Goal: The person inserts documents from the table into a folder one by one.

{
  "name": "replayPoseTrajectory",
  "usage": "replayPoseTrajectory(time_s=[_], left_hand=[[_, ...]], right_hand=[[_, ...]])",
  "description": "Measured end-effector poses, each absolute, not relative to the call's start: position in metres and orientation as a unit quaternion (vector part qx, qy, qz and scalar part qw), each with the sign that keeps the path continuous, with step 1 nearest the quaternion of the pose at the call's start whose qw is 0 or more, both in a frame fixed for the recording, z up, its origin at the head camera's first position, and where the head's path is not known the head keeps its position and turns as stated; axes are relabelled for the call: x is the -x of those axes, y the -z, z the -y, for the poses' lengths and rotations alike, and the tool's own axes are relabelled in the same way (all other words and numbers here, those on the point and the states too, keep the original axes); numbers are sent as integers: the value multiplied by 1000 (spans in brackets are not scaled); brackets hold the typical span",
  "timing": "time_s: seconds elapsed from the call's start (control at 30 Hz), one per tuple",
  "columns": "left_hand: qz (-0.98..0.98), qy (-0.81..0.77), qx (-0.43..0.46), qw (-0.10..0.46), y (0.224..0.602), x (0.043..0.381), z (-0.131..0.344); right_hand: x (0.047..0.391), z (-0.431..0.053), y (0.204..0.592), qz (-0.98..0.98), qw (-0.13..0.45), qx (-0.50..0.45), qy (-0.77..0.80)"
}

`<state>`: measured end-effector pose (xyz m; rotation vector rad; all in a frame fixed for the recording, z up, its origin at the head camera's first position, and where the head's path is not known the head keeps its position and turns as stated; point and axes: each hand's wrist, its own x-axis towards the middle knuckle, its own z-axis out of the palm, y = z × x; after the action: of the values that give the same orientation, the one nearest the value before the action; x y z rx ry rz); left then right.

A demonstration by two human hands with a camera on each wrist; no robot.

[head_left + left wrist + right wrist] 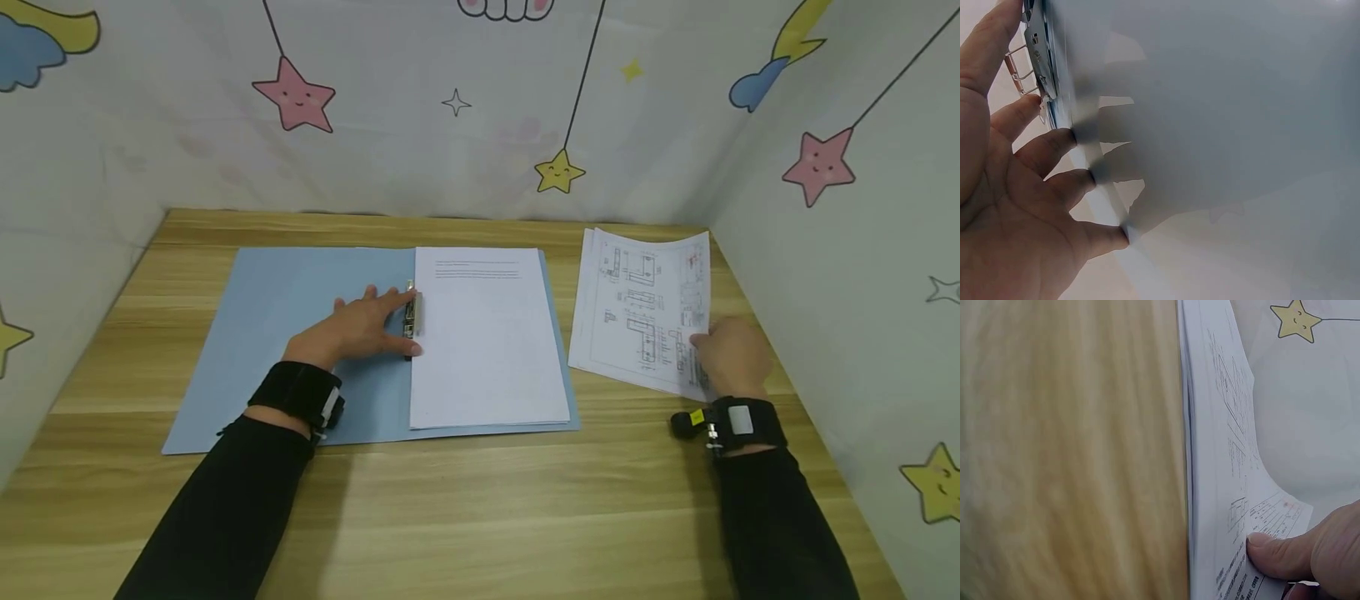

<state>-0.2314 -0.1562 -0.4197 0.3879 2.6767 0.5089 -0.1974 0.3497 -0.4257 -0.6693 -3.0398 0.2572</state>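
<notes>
1. Surface (487, 517), wood-grained, lies beneath the folder and shows along its near side.
2. Blue folder (255, 317) lies spread flat, both covers down, probably so that its middle can be reached easily.
3. White sheets (491, 358) rest on the folder's right cover, their left edge at its middle, apparently squared there to suit the clip.
4. Drawing sheets (637, 308), more than one, lie just beside the folder, to its right and not touching it; the hold at their outer edge seems meant to keep the loose stack together.
5. Left hand (351, 332) reaches across the folder's left cover to its middle. Its fingers are well apart and fairly straight, index finger and thumb at the clip's two ends, perhaps to steady it; the other fingertips touch the folder.
6. Right hand (733, 358), well to the right of the folder, has its thumb clamped on the printed face of the drawing sheets; the fingers behind are mostly hidden, so how many sheets they pinch I cannot tell.
7. Metal clip (409, 317) sits at the folder's middle, with thin wire rings showing.
</notes>
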Motion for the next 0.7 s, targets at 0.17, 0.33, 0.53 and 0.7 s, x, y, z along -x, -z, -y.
replayPoseTrajectory(time_s=[0.17, 0.33, 0.53, 0.7], left_hand=[[-953, -186, -139, 193, 420, 231, 157], [-954, -183, -140, 192, 420, 231, 158], [-954, -183, -141, 189, 420, 231, 158], [-954, -188, -140, 187, 420, 230, 158]], right_hand=[[197, -352, 426, 971, 9, 221, -92], [196, -353, 423, 971, 16, 225, -84], [193, -351, 411, 975, 86, 197, -56], [192, -351, 395, 970, 120, 168, -126]])
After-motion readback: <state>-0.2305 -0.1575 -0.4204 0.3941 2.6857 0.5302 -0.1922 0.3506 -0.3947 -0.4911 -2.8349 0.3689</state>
